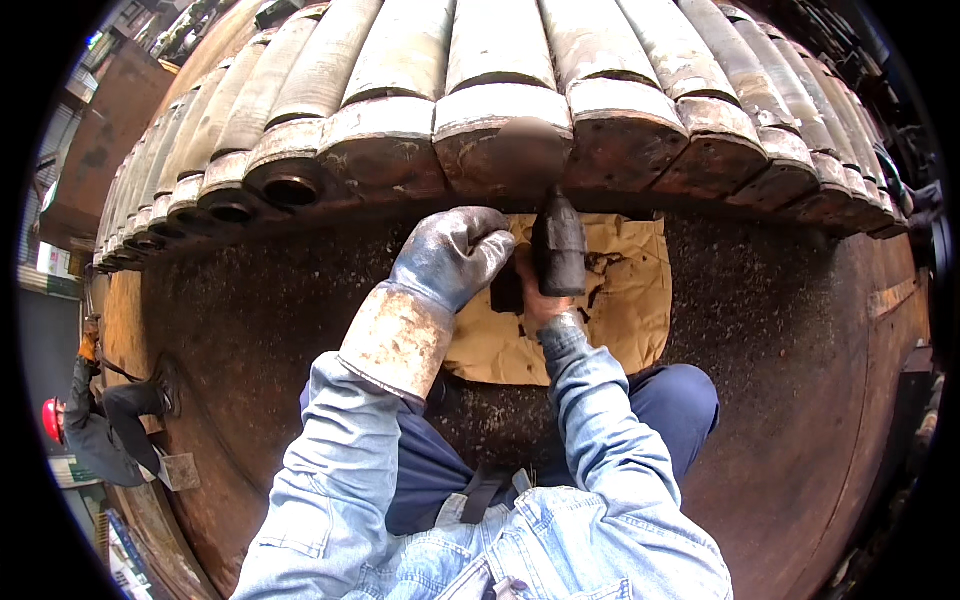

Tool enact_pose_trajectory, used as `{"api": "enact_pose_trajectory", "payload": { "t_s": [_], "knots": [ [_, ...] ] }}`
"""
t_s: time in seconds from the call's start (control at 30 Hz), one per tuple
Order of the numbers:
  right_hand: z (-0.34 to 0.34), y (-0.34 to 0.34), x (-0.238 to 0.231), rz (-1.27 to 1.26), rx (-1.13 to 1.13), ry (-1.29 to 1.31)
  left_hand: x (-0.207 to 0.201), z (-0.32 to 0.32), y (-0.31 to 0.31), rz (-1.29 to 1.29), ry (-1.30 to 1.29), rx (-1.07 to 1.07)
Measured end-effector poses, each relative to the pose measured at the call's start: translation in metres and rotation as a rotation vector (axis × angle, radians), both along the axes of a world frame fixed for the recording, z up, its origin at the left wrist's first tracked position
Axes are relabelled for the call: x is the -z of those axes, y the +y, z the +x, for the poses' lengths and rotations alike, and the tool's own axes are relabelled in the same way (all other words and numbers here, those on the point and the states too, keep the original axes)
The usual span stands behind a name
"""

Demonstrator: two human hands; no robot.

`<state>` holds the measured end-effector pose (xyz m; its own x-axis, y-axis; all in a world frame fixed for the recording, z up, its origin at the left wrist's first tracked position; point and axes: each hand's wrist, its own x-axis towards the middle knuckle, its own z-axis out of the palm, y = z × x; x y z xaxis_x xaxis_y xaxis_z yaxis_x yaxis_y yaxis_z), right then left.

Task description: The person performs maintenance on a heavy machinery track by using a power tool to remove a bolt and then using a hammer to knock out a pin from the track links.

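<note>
My left hand (pixel 455 255) wears a stained, shiny glove with a pale leather cuff. Its fingers are curled with the thumb pressed against them; whatever they may hold is hidden. Beside it, my bare right hand (pixel 541 303) is closed around a dark, bottle-shaped tool (pixel 560 250), whose narrow end points at the metal blocks. A dark boxy part (pixel 507 290) shows between the two hands. Both hands are over a creased brown paper sheet (pixel 635 290) with dark, ragged marks. Just ahead stands the lower face of a rusty metal block (pixel 480 165), partly covered by a blurred patch.
A curved row of thick, worn metal cylinders (pixel 500 45) spans the far side. Some end blocks have round holes (pixel 290 190). Dark grit covers the brown floor (pixel 770 330). At the far left, a person (pixel 100 425) in a red helmet and orange gloves works near a cable.
</note>
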<state>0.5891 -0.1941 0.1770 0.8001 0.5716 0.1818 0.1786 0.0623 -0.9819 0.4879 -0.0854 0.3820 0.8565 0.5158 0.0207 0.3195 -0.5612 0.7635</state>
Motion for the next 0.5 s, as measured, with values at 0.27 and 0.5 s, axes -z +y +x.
{"api": "enact_pose_trajectory", "payload": {
  "t_s": [0.27, 0.5],
  "knots": [
    [0.021, -0.031, 0.000, -0.286, 0.182, -0.370, 0.023, 0.017, -0.003, -0.082, -0.048, 0.032],
    [0.017, -0.028, -0.012, -0.159, 0.159, -0.085, 0.018, 0.007, 0.002, -0.035, -0.057, 0.015]
  ]
}}
